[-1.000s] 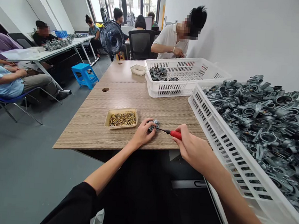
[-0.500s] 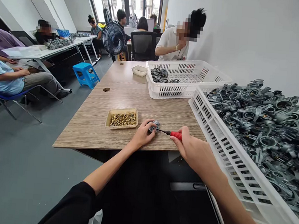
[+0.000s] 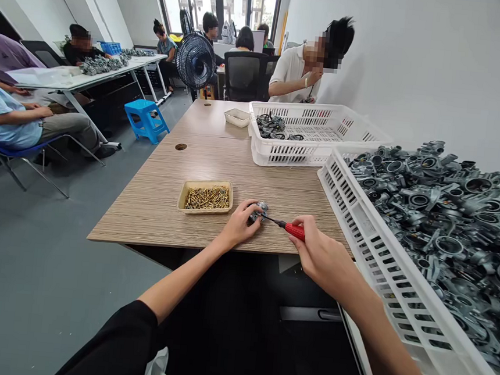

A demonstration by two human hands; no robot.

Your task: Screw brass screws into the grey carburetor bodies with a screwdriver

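Near the table's front edge, my left hand point(image 3: 241, 225) is closed around a small grey metal casting point(image 3: 262, 210), partly covered by my fingers. My right hand point(image 3: 319, 246) grips the red handle of a screwdriver point(image 3: 294, 230). Its dark shaft points left, and the tip meets the casting between my left thumb and fingers; the exact contact spot is too small to make out. Just left of my left hand sits a cream tray point(image 3: 181, 202) full of small brass-coloured parts point(image 3: 207, 198).
A white crate point(image 3: 382, 251) heaped with metal castings point(image 3: 452, 228) stands along the right. Another white crate point(image 3: 290, 156), holding several dark parts, lies further back beside a small tray point(image 3: 237, 118). A person point(image 3: 295, 75) sits behind it. A blue stool point(image 3: 145, 119) and fan point(image 3: 196, 60) are left.
The camera view has shifted slightly. My right hand and the screwdriver handle sit a little lower, with the tip still at the casting. My left hand keeps its hold.
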